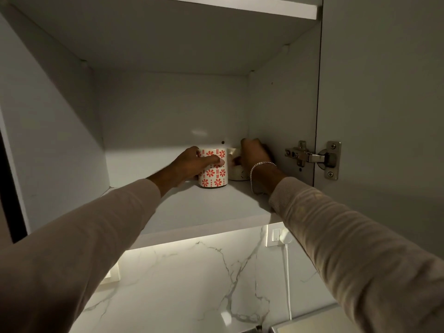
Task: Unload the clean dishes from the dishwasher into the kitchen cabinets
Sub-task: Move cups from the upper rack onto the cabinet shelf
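Observation:
A white mug with red flower patterns point(214, 175) stands upright on the lower shelf point(206, 207) of an open wall cabinet. My left hand point(192, 165) grips it, thumb across its front and fingers behind. Right beside it, near the cabinet's right wall, sits a cream mug point(236, 173), mostly hidden. My right hand point(254, 152) curls over the top of that cream mug and holds it. A silver bracelet circles my right wrist.
The upper shelf point(240, 6) spans the cabinet's top. The open door with its metal hinge point(312, 157) stands at the right. Below the cabinet is a lit marble backsplash point(192, 280) with a wall socket point(276, 235) and a white cable.

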